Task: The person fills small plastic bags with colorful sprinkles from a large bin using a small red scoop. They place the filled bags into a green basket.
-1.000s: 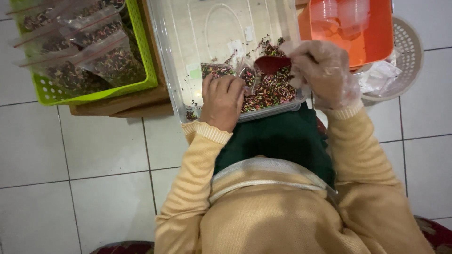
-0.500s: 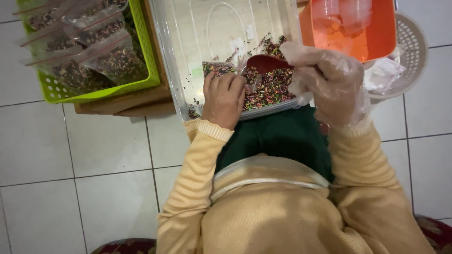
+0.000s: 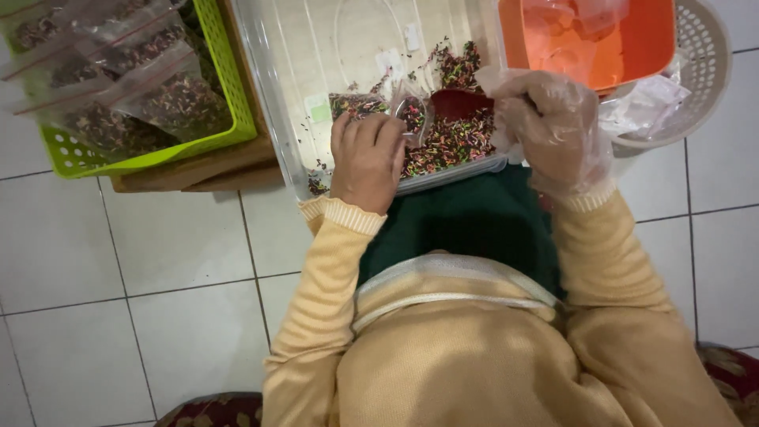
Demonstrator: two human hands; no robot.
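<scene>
- The clear plastic tub (image 3: pixel 273 95) lies across the person's lap and serves as the landmark; coloured sprinkles (image 3: pixel 455 142) are heaped in its near right corner.
- The left hand (image 3: pixel 365 162), bare, rests over the tub's near edge, its fingers curled round the mouth of a small clear bag (image 3: pixel 411 111) that stands inside the tub on the sprinkles.
- The right hand (image 3: pixel 553 130), in a thin plastic glove, is closed round the handle of a red scoop (image 3: pixel 458 103), whose bowl sits just beside the bag's mouth, above the sprinkles.
- Left of the tub, a green basket (image 3: pixel 237 119) holds filled bags (image 3: pixel 150 87).
- Right of the tub stand an orange container (image 3: pixel 648 47) and a white basket (image 3: pixel 700 71).
</scene>
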